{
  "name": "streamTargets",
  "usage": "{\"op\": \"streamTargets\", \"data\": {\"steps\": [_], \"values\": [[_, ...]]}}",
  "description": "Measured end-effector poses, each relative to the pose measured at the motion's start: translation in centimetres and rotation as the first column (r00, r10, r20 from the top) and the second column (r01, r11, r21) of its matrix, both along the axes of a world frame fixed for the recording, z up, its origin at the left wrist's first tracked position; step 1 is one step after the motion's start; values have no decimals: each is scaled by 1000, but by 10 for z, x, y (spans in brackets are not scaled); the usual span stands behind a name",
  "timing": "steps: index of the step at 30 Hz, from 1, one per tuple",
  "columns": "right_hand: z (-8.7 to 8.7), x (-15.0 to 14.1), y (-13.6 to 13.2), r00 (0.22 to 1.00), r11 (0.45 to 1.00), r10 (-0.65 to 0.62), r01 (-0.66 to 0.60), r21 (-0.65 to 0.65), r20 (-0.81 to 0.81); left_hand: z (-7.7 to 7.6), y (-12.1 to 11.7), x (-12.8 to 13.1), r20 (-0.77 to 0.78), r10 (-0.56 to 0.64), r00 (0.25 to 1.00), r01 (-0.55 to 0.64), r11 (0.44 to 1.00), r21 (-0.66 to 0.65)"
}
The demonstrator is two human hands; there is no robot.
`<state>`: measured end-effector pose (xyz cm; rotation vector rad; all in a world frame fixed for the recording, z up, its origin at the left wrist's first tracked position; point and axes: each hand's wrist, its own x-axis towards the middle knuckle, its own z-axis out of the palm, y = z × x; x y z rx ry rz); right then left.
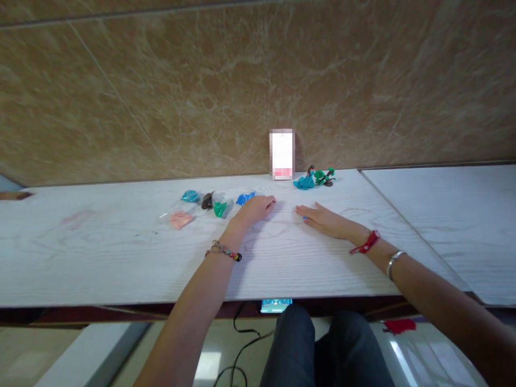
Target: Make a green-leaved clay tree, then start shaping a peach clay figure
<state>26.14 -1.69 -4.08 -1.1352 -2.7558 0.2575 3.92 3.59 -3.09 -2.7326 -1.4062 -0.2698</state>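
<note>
My left hand (255, 209) rests on the white table (121, 252), fingers curled loosely, next to a blue clay bag (245, 198). My right hand (322, 219) lies flat on the table with fingers stretched out; a tiny blue speck shows at its fingertips. Left of my left hand lie small bags of clay: green (220, 207), brown (207, 200), teal (190, 196) and pink (181, 219). Small clay figures (314, 178), teal and green, stand near the wall beyond my right hand.
A white blurred card (282, 155) leans against the brown marbled wall. A second white table (451, 215) adjoins at the right. Below the table edge are my dark-trousered knees (314, 344), a lit phone screen (276, 305), a black cable (242, 349) and a red scrap (399, 325).
</note>
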Motion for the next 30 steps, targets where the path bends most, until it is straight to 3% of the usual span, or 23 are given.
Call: {"op": "streamTargets", "data": {"steps": [3, 8, 12, 17, 21, 22, 25, 26, 30], "values": [[1, -3, -1, 987, 987, 163, -163, 6, -2, 2, 2, -3, 0, 5, 1000, -5, 999, -35], [0, -5, -1, 997, 997, -68, 68, 25, 20, 2, 3, -4, 14, -5, 1000, 6, 999, -33], [1, -4, -2, 987, 987, 162, -162, 2, 18, 2, 2, -2, 0, 18, 1000, -18, 998, -54], [2, -7, -4, 999, 999, -41, 40, 23, 35, 1, 1, -1, 38, -17, 999, 19, 999, -48], [0, -12, -5, 978, 978, 207, -207, 5, 15, 1, 3, -3, 31, 0, 1000, 2, 998, -57], [0, -13, -3, 982, 982, 188, -188, 9, 12, 1, 3, -4, 32, 0, 1000, 2, 998, -58], [-1, -11, 1, 999, 999, -44, 43, 30, 12, 1, 5, -8, 55, 20, 998, -17, 998, -52], [-1, -10, 2, 999, 999, -42, 42, 19, 3, 1, 6, -9, 59, 39, 997, -36, 998, -52], [0, -9, 0, 975, 975, 221, -222, -27, -31, 1, 8, -10, 43, 82, 996, -80, 995, -57]]}}
